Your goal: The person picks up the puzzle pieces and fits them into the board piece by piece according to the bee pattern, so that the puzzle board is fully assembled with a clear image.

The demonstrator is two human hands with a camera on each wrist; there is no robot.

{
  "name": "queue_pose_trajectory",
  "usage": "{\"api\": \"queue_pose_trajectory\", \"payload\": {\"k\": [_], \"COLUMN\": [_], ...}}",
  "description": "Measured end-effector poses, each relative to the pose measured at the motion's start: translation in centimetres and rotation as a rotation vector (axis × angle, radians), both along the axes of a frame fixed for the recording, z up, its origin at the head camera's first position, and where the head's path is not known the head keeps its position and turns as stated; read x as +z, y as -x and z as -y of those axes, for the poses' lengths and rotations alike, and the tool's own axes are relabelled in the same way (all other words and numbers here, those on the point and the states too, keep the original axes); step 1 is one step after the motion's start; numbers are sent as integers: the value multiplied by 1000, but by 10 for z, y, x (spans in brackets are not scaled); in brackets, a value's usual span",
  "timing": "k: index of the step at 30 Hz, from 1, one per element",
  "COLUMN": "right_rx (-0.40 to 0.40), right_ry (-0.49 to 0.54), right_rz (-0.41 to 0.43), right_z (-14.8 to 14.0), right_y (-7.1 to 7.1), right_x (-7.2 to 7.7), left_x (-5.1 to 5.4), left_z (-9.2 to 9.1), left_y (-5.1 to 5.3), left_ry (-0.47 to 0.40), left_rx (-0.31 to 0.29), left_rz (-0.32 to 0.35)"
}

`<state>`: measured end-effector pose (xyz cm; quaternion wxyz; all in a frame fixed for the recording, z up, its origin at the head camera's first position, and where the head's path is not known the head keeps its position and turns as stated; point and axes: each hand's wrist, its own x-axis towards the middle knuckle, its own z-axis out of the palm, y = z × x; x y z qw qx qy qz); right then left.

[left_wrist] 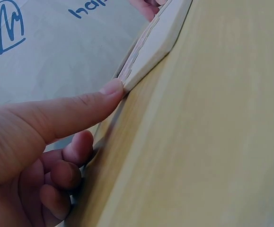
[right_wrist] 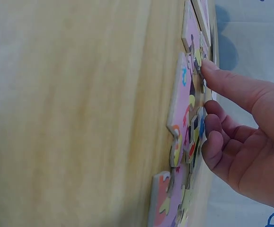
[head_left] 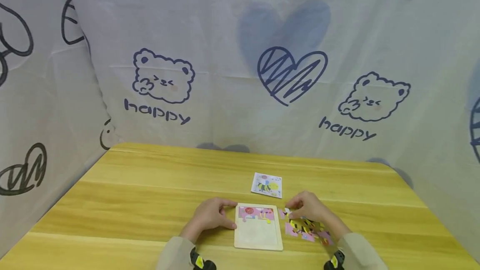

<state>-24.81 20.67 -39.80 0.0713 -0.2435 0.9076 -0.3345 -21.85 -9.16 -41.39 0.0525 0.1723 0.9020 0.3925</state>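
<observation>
A square wooden puzzle tray [head_left: 258, 248] lies on the table, with joined pink puzzle pieces [head_left: 247, 211] along its top and a bare floor below. My left hand [head_left: 210, 216] is at the tray's left side, its straight thumb [left_wrist: 87, 109] touching the edge and its index finger by the upper corner. To the right of the tray my right hand [head_left: 309, 209] pinches a puzzle piece [head_left: 286, 211] between thumb and fingers; the piece is partly hidden. Beneath and beside that hand lie several loose pink, yellow and black puzzle pieces [right_wrist: 179, 94], some covered by it.
Behind the tray lies a picture card [head_left: 266, 185] showing a bee. The wooden table [head_left: 150, 178] reaches back to a white cloth [head_left: 225, 107] printed with bears and hearts. Another cloth hangs at the left.
</observation>
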Motion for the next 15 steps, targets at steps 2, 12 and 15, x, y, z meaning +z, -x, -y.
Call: {"api": "queue_pose_trajectory", "payload": {"k": [2,12,15], "right_rx": [4,-16,-16], "right_ry": [-5,6,22], "right_rz": [-15,-15,-3], "right_z": [-1,1,1], "right_y": [0,-1,-1], "right_x": [-1,0,2], "left_x": [0,1,2], "left_z": [0,0,0], "left_y": [0,0,0], "left_ry": [1,-4,-5], "left_rx": [-5,-13,-11], "left_rz": [-5,-6,-1]}}
